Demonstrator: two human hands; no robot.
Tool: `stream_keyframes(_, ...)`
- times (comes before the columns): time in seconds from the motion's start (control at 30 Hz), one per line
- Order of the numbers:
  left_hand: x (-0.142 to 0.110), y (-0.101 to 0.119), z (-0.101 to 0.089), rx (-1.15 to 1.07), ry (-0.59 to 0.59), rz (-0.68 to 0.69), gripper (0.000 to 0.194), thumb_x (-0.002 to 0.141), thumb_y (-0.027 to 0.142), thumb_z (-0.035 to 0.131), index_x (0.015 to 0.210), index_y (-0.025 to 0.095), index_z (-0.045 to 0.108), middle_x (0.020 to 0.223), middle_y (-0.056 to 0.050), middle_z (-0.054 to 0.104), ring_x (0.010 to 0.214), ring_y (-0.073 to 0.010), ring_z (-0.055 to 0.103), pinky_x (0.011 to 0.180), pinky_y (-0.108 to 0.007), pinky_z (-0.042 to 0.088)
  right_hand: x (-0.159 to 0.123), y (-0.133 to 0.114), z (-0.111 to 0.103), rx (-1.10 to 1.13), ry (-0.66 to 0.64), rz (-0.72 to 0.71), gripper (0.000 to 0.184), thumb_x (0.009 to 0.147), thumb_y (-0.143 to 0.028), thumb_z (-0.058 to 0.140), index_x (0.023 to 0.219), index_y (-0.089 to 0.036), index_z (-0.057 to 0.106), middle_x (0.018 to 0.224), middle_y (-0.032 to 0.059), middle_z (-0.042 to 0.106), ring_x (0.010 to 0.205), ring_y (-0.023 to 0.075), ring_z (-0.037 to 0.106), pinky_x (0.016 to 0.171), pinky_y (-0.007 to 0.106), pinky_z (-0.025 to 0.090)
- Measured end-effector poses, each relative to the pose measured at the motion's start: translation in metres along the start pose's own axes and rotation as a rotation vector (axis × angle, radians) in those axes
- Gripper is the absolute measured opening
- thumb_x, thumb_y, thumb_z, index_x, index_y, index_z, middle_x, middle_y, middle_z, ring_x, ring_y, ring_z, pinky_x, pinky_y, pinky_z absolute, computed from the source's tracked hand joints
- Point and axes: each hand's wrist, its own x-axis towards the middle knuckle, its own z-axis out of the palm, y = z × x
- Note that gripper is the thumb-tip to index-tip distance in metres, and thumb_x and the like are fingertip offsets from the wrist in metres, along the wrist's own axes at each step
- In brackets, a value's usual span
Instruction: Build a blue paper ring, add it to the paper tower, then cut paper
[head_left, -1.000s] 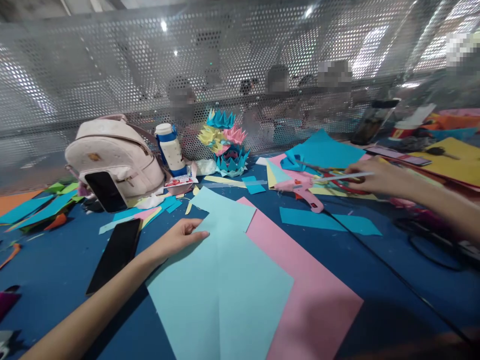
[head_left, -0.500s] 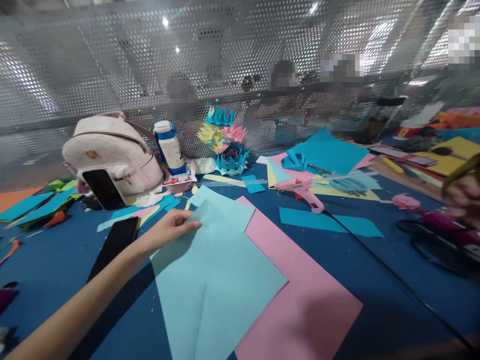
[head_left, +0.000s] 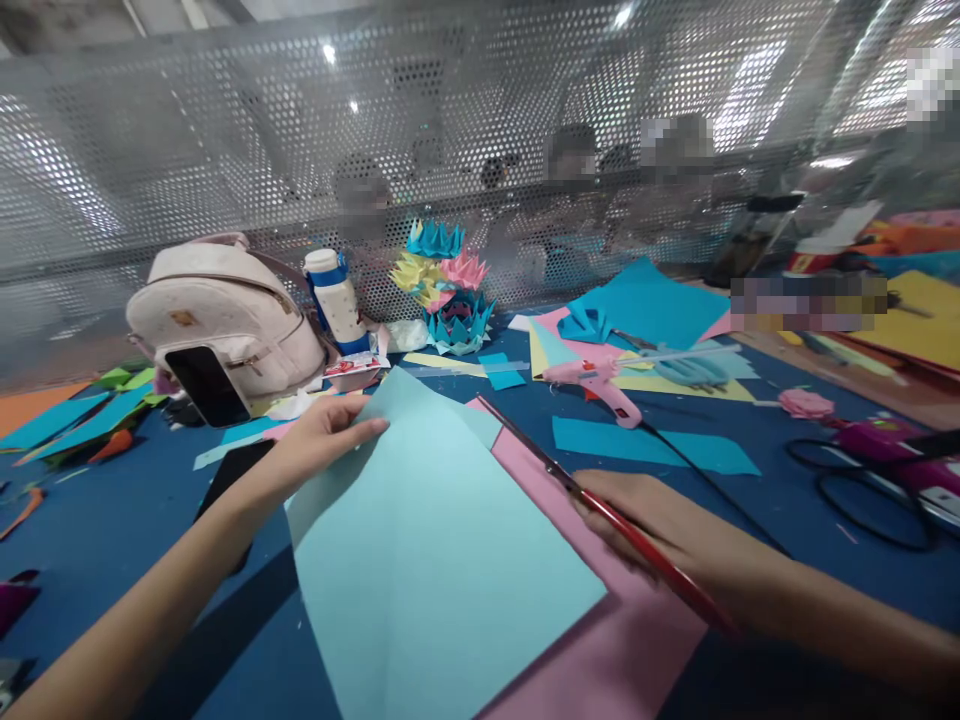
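My left hand (head_left: 334,435) pinches the upper left edge of a light blue sheet of paper (head_left: 442,560), thumb on top. The sheet is lifted a little and carries a faint crease. In my right hand (head_left: 637,510) is a pair of scissors with red handles (head_left: 645,540). Their dark blades point up and left, by the sheet's upper right edge; whether they touch the paper I cannot tell. Beneath the light blue sheet lies a pink sheet (head_left: 660,640), partly covered.
A pink glue gun (head_left: 592,385) with a black cord lies beyond my right hand, near a blue paper strip (head_left: 652,445). Folded paper flowers (head_left: 459,322), a bottle (head_left: 335,300) and a white backpack (head_left: 225,310) stand at the back. A dark phone (head_left: 232,475) lies left, partly under my forearm.
My right hand has come into view from the right with the scissors. The light blue sheet has been raised and shifted slightly, with my left hand still gripping it.
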Motion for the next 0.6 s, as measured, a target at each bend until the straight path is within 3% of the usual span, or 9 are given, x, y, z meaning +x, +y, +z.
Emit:
stream_keyframes(0.1, -0.002, 0.002, 0.0, -0.03, -0.006, -0.022, 0.041, 0.067, 0.051, 0.083, 0.081, 0.015, 0.068, 0.076, 0.0, 0.065, 0.063, -0.0141, 0.059, 0.055, -0.02, 0.046, 0.005, -0.004, 0.002, 0.124, -0.139, -0.007, 0.054, 0.095, -0.066, 0.037, 0.075, -0.018, 0.052, 0.078, 0.005, 0.059, 0.067, 0.016, 0.048, 0.06, 0.026, 0.039)
stream_keyframes(0.23, -0.004, 0.003, 0.0, -0.035, -0.042, -0.061, 0.041, 0.068, 0.05, 0.083, 0.084, 0.015, 0.068, 0.074, -0.001, 0.067, 0.061, -0.0148, 0.06, 0.053, -0.021, 0.047, 0.003, 0.003, 0.013, 0.304, -0.217, 0.081, 0.045, 0.094, -0.058, 0.047, 0.078, -0.017, 0.055, 0.071, 0.0006, 0.056, 0.059, 0.0113, 0.044, 0.051, 0.021, 0.035)
stream_keyframes(0.3, -0.005, 0.004, 0.001, -0.031, -0.051, -0.065, 0.042, 0.069, 0.052, 0.082, 0.084, 0.015, 0.067, 0.074, -0.002, 0.069, 0.06, -0.0154, 0.061, 0.052, -0.021, 0.048, 0.002, 0.007, 0.017, 0.364, -0.242, 0.092, 0.038, 0.092, -0.052, 0.055, 0.078, -0.017, 0.056, 0.07, -0.0004, 0.055, 0.058, 0.0102, 0.043, 0.048, 0.019, 0.033)
stream_keyframes(0.5, -0.006, 0.004, 0.001, -0.009, -0.058, -0.096, 0.045, 0.07, 0.056, 0.08, 0.085, 0.015, 0.067, 0.074, -0.003, 0.069, 0.059, -0.016, 0.063, 0.052, -0.022, 0.049, 0.004, 0.009, 0.021, 0.387, -0.239, -0.045, 0.03, 0.087, -0.043, 0.061, 0.075, -0.016, 0.059, 0.07, -0.0001, 0.057, 0.06, 0.0095, 0.044, 0.051, 0.019, 0.039)
stream_keyframes(0.6, -0.006, 0.004, 0.001, -0.006, -0.058, -0.098, 0.045, 0.07, 0.056, 0.079, 0.086, 0.015, 0.067, 0.074, -0.003, 0.07, 0.06, -0.0162, 0.063, 0.052, -0.022, 0.049, 0.004, 0.011, 0.024, 0.429, -0.231, 0.015, 0.027, 0.089, -0.04, 0.06, 0.077, -0.016, 0.061, 0.07, 0.0002, 0.06, 0.058, 0.0095, 0.045, 0.049, 0.018, 0.037)
